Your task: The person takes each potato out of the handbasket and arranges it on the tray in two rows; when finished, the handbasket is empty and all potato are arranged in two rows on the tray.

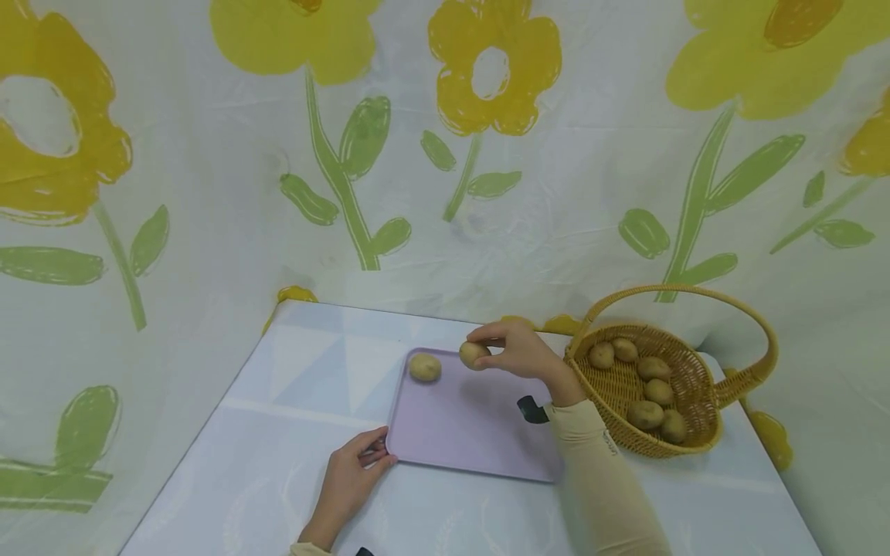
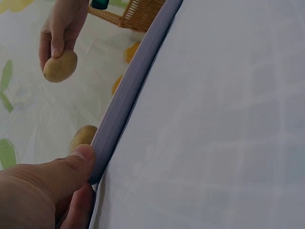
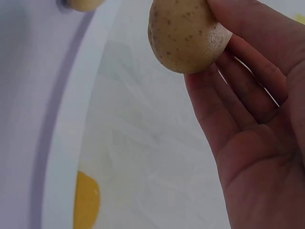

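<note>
Above the tray [image 1: 459, 432], the right hand [image 1: 523, 351] pinches 1 potato [image 1: 472, 355].

Potato [image 1: 425, 367] on tray [image 1: 448, 431], basket [image 1: 704, 386] right, potatoes [image 1: 645, 415] inside

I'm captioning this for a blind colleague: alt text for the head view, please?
A person's right hand holds a potato above a lilac tray where another potato lies; the left hand grips the tray's corner. At right, a wicker basket holds more potatoes.
</note>
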Demonstrator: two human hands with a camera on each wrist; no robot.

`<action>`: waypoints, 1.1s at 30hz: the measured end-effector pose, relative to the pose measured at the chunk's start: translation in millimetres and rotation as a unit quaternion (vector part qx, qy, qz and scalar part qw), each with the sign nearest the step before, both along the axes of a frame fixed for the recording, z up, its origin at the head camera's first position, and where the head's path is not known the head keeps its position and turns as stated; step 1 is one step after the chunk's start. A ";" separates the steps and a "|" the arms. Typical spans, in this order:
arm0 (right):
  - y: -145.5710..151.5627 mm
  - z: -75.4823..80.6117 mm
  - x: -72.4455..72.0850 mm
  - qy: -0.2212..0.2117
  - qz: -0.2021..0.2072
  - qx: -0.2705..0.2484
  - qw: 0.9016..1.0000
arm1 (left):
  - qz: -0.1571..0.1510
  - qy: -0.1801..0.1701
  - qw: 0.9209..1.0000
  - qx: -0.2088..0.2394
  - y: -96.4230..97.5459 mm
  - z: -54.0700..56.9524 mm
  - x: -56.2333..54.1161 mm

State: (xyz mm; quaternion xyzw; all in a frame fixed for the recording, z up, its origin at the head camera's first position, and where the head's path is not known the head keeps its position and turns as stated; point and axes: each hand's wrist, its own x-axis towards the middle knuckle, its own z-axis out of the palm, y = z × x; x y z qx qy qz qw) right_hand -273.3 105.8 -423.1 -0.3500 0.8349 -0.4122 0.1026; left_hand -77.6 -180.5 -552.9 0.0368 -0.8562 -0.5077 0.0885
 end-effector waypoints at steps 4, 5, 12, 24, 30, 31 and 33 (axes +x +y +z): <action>-6.9 -8.4 -2.4 -0.009 -0.006 0.011 1.000 | -0.001 -0.001 1.000 -0.001 0.2 0.5 0.3; -8.3 -10.7 -3.3 -0.014 -0.008 0.012 1.000 | -0.001 -0.002 1.000 0.000 0.2 0.7 0.4; -15.0 -27.9 -8.5 -0.025 -0.011 0.000 1.000 | -0.003 -0.005 1.000 0.002 0.3 1.4 0.3; -22.5 -45.1 -12.2 -0.051 -0.027 0.030 0.998 | -0.001 0.011 1.000 0.003 0.5 -1.0 0.7; -25.9 -51.0 -13.8 -0.033 -0.019 0.051 0.998 | 0.000 0.013 1.000 0.005 0.6 -0.2 0.5; -26.4 -52.4 -14.2 -0.030 -0.018 0.057 0.998 | 0.000 0.013 1.000 0.004 0.7 -0.2 0.5; -26.9 -55.5 -15.1 -0.028 -0.017 0.071 0.997 | -0.001 0.014 1.000 0.002 1.1 -0.2 0.4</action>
